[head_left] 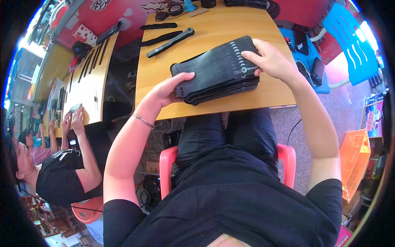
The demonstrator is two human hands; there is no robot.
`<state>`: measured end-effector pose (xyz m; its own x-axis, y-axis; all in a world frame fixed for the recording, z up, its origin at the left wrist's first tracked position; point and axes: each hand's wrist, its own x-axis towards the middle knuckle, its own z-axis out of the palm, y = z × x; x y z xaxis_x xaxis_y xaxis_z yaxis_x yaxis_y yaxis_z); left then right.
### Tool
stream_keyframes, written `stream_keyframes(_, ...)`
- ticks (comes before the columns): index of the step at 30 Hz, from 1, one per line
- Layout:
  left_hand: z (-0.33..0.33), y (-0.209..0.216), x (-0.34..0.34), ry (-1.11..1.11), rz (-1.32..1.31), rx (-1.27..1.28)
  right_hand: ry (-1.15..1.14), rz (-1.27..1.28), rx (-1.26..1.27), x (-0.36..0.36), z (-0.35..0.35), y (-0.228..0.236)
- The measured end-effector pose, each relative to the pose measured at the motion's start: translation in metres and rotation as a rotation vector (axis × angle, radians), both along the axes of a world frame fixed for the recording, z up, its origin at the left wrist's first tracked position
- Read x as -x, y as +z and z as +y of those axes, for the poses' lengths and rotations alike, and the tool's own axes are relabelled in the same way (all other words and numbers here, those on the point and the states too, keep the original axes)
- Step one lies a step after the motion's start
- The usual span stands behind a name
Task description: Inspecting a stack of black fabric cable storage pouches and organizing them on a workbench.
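A thick stack of black flat straps (214,61) is held above the front part of my wooden table (158,86). The straps lie side by side and in layers, with pale printing at the right end. My left hand (170,86) grips the near left corner, its thumb on top and its fingers hidden beneath. Around the right end my right hand (271,59) is closed, thumb on top and the other fingers mostly behind the stack. Beyond it on the table lie two dark straps (160,26) and a grey-green strap-like strip (170,42) set at a slant.
Cables and a roll (176,10) sit at the table's far edge. On the right are a blue stool (314,61) holding dark devices, a blue chair back (352,41) and an orange crate (354,162). To the left, a co-worker (61,173) handles something at another table (92,92).
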<state>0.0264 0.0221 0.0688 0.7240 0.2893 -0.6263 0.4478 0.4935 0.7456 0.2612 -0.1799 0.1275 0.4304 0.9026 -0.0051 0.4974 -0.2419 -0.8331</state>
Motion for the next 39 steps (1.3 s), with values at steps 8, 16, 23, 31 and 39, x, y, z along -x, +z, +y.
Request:
stream_keyframes(8,0.006,-0.009,-0.001,-0.010,0.020,-0.072,0.138,0.256,-0.075,-0.007,-0.004,0.001)
stream_keyframes(16,0.002,-0.004,-0.004,-0.026,-0.014,-0.083,0.238,0.453,0.003,-0.002,-0.003,0.009)
stream_keyframes(23,0.006,-0.005,-0.004,-0.048,0.016,-0.105,0.238,0.676,0.028,0.000,0.000,0.023)
stream_keyframes(31,0.009,0.012,0.002,-0.065,0.052,-0.310,0.062,0.665,0.116,-0.003,0.010,0.031)
stream_keyframes(39,0.010,0.021,-0.001,-0.003,-0.167,-0.652,0.109,0.635,0.147,-0.016,0.016,0.035)
